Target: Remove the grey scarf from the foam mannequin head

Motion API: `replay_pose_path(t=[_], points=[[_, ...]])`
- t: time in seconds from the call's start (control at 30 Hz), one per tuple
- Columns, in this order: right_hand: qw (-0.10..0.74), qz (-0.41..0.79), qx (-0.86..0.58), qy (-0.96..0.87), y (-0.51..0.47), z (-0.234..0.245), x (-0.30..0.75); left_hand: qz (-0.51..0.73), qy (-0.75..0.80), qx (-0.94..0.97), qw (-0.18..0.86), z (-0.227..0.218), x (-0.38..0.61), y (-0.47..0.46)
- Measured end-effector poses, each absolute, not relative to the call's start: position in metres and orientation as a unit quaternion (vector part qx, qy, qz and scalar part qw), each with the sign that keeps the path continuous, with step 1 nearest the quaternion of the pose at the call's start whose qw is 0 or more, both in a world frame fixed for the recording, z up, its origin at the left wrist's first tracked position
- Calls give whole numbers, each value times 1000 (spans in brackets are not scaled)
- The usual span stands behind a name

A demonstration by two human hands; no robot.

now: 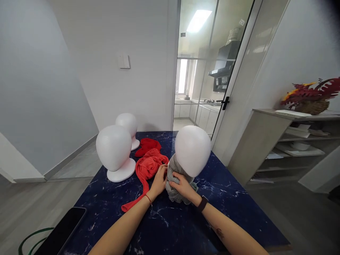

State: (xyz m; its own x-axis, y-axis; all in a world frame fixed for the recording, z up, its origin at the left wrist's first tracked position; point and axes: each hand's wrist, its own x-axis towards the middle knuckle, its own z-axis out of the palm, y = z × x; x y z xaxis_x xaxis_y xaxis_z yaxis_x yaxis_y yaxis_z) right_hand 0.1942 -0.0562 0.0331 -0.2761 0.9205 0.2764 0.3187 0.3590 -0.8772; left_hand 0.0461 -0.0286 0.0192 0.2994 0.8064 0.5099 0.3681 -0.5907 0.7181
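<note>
The person stands at the dark blue marbled table [170, 226] with both hands on a grey scarf [173, 169]. The scarf is bunched around the neck of the nearest white foam head [192, 150], at the middle of the table.

The left hand [159, 181] shows its back. Its fingers [164, 170] are bent and held close together, and the tips press into the left edge of the grey cloth and pinch it. The right hand [183, 187] lies lower on the bundle with its fingers curled narrow around a fold, thumb on top. On both hands the fingertips sink into the folds, so exactly how much cloth each holds is hard to make out.

A red scarf [147, 166] lies heaped just left of the left hand, with one tail trailing toward the near edge. Two more foam heads [114, 148] stand further left, one behind the other. A second red piece by the rear head may be part of the same scarf or separate. I cannot tell which.

The grey scarf covers the base of the nearest head. A dark phone [63, 230] sits at the near left corner, partly cut off by the picture's edge. The arms run out of view at the bottom.
</note>
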Motion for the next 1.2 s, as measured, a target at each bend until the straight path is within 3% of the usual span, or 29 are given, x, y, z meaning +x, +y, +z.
replay_pose_path(t=[0.17, 0.37, 0.53, 0.7, 0.87, 1.2], points=[[378, 349, -435, -739, -65, 30, 184, 501, 420, 677, 338, 16, 30, -32], [368, 388, -402, -743, -61, 36, 167, 522, 484, 661, 238, 14, 22, -40], [345, 349, -408, -770, -56, 37, 180, 478, 500, 695, 196, 11, 25, -44], [353, 334, -424, -764, -55, 30, 195, 473, 437, 752, 140, 28, 24, -59], [363, 339, -392, -774, -52, 20, 195, 357, 353, 849, 162, 44, 26, -80], [370, 554, -357, -655, -55, 24, 197, 395, 425, 787, 208, 26, 22, -66]])
